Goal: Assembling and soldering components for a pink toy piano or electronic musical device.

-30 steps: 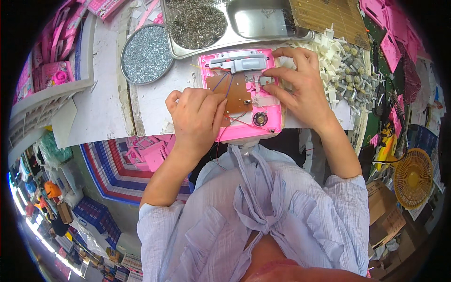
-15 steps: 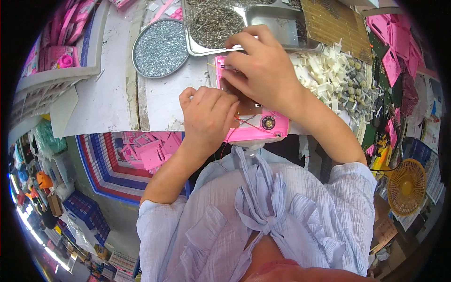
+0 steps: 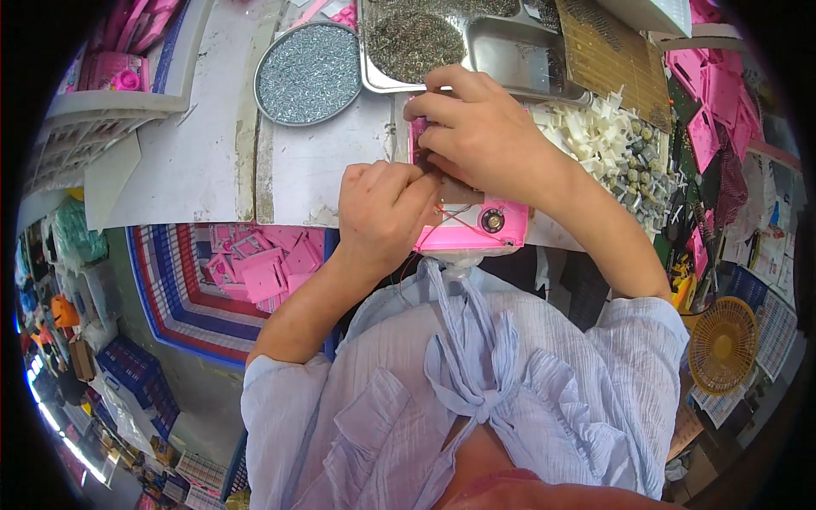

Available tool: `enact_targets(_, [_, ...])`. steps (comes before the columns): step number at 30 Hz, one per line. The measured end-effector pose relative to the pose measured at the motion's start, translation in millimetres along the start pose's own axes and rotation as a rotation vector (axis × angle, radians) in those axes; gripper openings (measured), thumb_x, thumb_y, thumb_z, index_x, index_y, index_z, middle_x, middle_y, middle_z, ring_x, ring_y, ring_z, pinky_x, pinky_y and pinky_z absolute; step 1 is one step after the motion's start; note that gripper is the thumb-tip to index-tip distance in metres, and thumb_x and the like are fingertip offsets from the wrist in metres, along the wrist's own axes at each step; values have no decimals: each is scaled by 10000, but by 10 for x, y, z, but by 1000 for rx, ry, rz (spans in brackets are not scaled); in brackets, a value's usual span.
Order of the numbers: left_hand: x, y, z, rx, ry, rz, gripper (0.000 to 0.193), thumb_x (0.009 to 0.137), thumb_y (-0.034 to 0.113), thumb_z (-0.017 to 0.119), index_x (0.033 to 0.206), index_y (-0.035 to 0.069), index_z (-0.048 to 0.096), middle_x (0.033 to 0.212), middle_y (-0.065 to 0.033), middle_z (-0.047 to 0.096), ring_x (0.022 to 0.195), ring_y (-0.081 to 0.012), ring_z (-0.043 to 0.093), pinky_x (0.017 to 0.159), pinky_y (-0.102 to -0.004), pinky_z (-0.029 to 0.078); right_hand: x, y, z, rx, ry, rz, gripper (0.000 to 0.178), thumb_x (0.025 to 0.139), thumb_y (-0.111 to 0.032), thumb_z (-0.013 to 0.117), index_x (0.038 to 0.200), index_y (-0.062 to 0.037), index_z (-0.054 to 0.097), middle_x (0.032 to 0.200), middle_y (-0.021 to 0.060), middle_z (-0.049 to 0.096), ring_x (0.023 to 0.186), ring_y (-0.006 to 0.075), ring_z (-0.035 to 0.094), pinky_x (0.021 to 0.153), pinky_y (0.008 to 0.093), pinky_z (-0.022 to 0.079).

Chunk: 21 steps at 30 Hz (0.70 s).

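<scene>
A pink plastic housing (image 3: pixel 463 239) lies at the table's near edge, with a brown circuit board (image 3: pixel 460 195) in it. Near its right corner is a round dark part with a metal centre (image 3: pixel 491 221). Thin red and dark wires run past its left side. My left hand (image 3: pixel 384 206) is closed at the board's left edge, thumb and forefinger together; what they pinch is hidden. Above it my right hand (image 3: pixel 484 127) curls over the far part of the housing. Its fingers are bent close together on the board, and its fingertips hide whatever they grip.
A round tray of small silvery pins (image 3: pixel 309 74) and a metal tray of dark screws (image 3: pixel 370 72) stand beyond. White plastic parts (image 3: pixel 586 132) and small motors (image 3: pixel 642 174) are heaped right. Below the table's left edge sits a basket (image 3: pixel 191 327) of pink parts (image 3: pixel 263 276).
The view has shifted slightly, so the trays appear further right and higher. My left hand has come closer to my right, and the fingers of both now meet over the board.
</scene>
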<state>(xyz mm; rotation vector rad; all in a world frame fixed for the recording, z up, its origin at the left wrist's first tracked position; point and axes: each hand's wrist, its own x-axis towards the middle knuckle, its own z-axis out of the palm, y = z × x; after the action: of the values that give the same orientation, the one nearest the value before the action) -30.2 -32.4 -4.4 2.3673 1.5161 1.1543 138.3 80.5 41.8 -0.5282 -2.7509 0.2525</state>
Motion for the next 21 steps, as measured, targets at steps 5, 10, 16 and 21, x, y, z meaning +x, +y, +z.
enact_targets(5, [-30, 56, -38, -22, -3, -35, 217, 766, 86, 797, 975, 92, 740, 879, -16, 674, 763, -199, 624, 725, -363, 397, 148, -80, -84, -124, -160, -113, 139, 723, -193, 671, 730, -60, 710, 1083, 34, 654, 1154, 233, 546, 924, 354, 486])
enact_targets(10, [-45, 32, -24, 14, 26, -4, 281, 691, 178, 800, 948, 101, 720, 821, 2, 623, 741, -175, 609, 709, -345, 388, 90, -9, 19, -180, -93, -116, 136, 724, -180, 685, 793, -63, 692, 1050, 39, 650, 1148, 241, 552, 919, 351, 492])
enact_targets(16, [24, -70, -68, -10, 35, -99, 165, 808, 46, 773, 965, 80, 737, 840, -40, 677, 743, -210, 626, 729, -350, 427, -355, -9, -16, 73, 284, 57, 244, 626, -72, 768, 836, -67, 645, 1171, 54, 661, 1138, 327, 557, 919, 410, 508])
enact_targets(21, [213, -199, -59, 4, 12, -260, 205, 816, 18, 742, 1013, 75, 735, 959, -92, 662, 818, -246, 608, 780, -357, 474, -592, -112, -59, 8, 309, 231, 234, 625, -86, 775, 824, -66, 653, 1193, 58, 655, 1133, 352, 539, 929, 426, 508])
